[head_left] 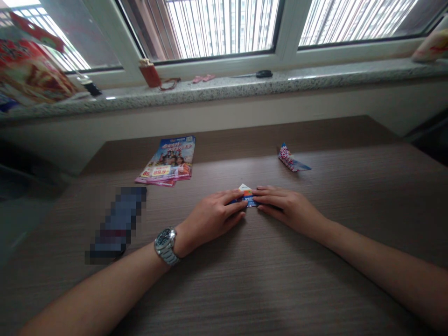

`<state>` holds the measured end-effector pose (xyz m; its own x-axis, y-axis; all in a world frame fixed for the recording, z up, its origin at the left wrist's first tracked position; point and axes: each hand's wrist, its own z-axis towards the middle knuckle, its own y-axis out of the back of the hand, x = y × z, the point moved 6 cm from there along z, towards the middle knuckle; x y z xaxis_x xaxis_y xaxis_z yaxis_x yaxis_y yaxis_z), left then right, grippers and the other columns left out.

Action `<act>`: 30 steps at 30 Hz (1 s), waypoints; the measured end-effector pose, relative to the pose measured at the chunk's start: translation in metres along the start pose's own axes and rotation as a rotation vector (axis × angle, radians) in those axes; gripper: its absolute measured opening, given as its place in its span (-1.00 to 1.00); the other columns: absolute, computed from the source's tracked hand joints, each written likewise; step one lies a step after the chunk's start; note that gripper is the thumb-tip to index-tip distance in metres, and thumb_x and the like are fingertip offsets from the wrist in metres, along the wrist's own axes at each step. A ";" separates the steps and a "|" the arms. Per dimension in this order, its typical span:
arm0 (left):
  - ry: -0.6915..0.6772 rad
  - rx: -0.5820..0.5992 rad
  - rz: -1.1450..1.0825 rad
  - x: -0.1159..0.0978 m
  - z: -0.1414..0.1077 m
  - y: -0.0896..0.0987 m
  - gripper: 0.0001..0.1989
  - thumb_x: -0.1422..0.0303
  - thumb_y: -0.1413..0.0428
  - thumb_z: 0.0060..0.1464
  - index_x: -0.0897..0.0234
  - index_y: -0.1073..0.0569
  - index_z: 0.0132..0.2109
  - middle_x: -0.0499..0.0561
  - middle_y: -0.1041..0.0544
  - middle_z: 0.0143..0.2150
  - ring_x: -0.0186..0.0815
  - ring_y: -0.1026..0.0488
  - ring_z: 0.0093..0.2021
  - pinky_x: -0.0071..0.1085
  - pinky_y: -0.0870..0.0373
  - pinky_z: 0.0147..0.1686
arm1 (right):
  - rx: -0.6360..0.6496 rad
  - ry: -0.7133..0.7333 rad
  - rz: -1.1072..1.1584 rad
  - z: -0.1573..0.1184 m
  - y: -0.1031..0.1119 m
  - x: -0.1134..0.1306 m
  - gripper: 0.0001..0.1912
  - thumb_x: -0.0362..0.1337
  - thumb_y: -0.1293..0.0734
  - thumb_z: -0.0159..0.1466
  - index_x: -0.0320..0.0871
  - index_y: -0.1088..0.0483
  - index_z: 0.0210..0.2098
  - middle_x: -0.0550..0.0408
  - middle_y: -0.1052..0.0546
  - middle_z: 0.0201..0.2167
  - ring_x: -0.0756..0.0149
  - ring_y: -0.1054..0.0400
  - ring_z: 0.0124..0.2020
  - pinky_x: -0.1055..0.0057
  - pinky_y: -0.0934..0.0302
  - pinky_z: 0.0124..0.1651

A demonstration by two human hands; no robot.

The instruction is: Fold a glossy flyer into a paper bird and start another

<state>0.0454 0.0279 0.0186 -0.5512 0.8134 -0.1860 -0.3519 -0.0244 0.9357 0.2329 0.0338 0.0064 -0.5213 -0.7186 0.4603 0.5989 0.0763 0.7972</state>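
Note:
A small folded paper [249, 198], blue with orange and a white pointed top, lies flat on the brown table [224, 280]. My left hand [217, 211], below a silver wristwatch, rests on the paper's left part with its fingers stretched out. From the other side, the outstretched fingers of my right hand [289, 207] press on its right edge. Both palms face down, and neither hand is wrapped round anything. Beyond my right hand stands a folded paper piece [289, 158] with a patterned red-and-white part and a blue wing-like part.
Printed flyers [171, 161] lie stacked at the back left, with a pixelated dark object [117, 224] nearer. The granite windowsill [210, 88] holds a red lighter-like item [150, 73], pink pieces, dark-handled scissors [263, 73] and a food package [33, 72].

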 end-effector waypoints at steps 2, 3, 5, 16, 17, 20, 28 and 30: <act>-0.004 -0.012 -0.006 -0.001 0.000 0.001 -0.70 0.29 -0.07 0.37 0.20 -0.51 0.16 0.11 -0.49 0.25 -0.10 -0.48 0.22 -0.14 -0.49 0.17 | 0.002 -0.005 0.003 0.000 0.000 0.000 -0.73 -0.31 -0.33 0.41 -0.09 -0.52 0.09 0.02 -0.57 0.15 0.13 -0.43 0.22 0.08 -0.30 0.32; -0.006 -0.018 -0.009 -0.001 0.001 0.002 -0.71 0.29 -0.07 0.37 0.20 -0.51 0.15 0.10 -0.50 0.25 -0.11 -0.48 0.22 -0.15 -0.50 0.17 | 0.003 -0.005 0.004 0.001 0.000 0.000 -0.73 -0.31 -0.34 0.41 -0.08 -0.52 0.08 0.02 -0.58 0.15 0.13 -0.44 0.21 0.08 -0.31 0.32; -0.009 -0.026 -0.016 -0.002 0.002 0.004 -0.72 0.30 -0.08 0.37 0.20 -0.52 0.14 0.09 -0.51 0.24 -0.12 -0.49 0.21 -0.18 -0.50 0.16 | 0.001 -0.002 0.002 0.001 0.001 0.000 -0.74 -0.31 -0.34 0.41 -0.07 -0.52 0.07 0.03 -0.58 0.14 0.13 -0.44 0.21 0.09 -0.32 0.31; 0.011 -0.006 -0.079 0.000 0.005 0.002 -0.70 0.31 -0.07 0.38 0.21 -0.48 0.18 0.05 -0.56 0.17 -0.20 -0.53 0.14 -0.24 -0.50 0.15 | -0.019 0.011 0.016 0.001 0.005 0.004 -0.76 -0.34 -0.29 0.44 -0.13 -0.51 0.05 0.00 -0.62 0.08 0.18 -0.50 0.13 0.20 -0.40 0.20; 0.011 -0.013 -0.081 0.000 0.005 0.003 -0.72 0.32 -0.07 0.39 0.20 -0.50 0.16 0.05 -0.57 0.15 -0.21 -0.54 0.12 -0.25 -0.51 0.13 | -0.022 0.011 0.022 0.001 0.005 0.005 -0.77 -0.34 -0.29 0.44 -0.13 -0.51 0.03 0.00 -0.62 0.06 0.19 -0.51 0.10 0.21 -0.41 0.18; 0.011 -0.029 -0.085 0.000 0.006 0.005 -0.75 0.32 -0.06 0.39 0.19 -0.53 0.12 0.04 -0.59 0.12 -0.24 -0.57 0.07 -0.29 -0.53 0.08 | -0.034 0.017 0.035 0.002 0.007 0.007 -0.80 -0.33 -0.29 0.45 -0.11 -0.52 -0.01 0.00 -0.64 0.01 0.20 -0.54 0.03 0.22 -0.43 0.11; 0.079 -0.040 -0.097 0.002 0.005 0.004 -0.77 0.33 -0.07 0.38 0.22 -0.55 0.07 -0.02 -0.60 0.12 -0.25 -0.60 0.03 -0.34 -0.54 0.06 | -0.052 0.011 0.008 0.004 0.008 0.008 -0.79 -0.30 -0.30 0.44 -0.11 -0.50 0.03 0.00 -0.64 -0.04 0.19 -0.53 -0.04 0.20 -0.40 0.05; 0.115 -0.054 -0.094 0.003 0.004 0.005 -0.79 0.33 -0.08 0.37 0.21 -0.56 0.05 -0.03 -0.62 0.10 -0.25 -0.62 0.01 -0.36 -0.55 0.01 | -0.066 0.037 -0.011 0.004 0.010 0.012 -0.75 -0.30 -0.30 0.44 -0.09 -0.48 0.08 -0.03 -0.60 0.00 0.17 -0.49 0.02 0.18 -0.38 0.09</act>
<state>0.0454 0.0325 0.0236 -0.5955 0.7419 -0.3081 -0.4444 0.0153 0.8957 0.2307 0.0289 0.0214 -0.5059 -0.7446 0.4355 0.6326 0.0230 0.7741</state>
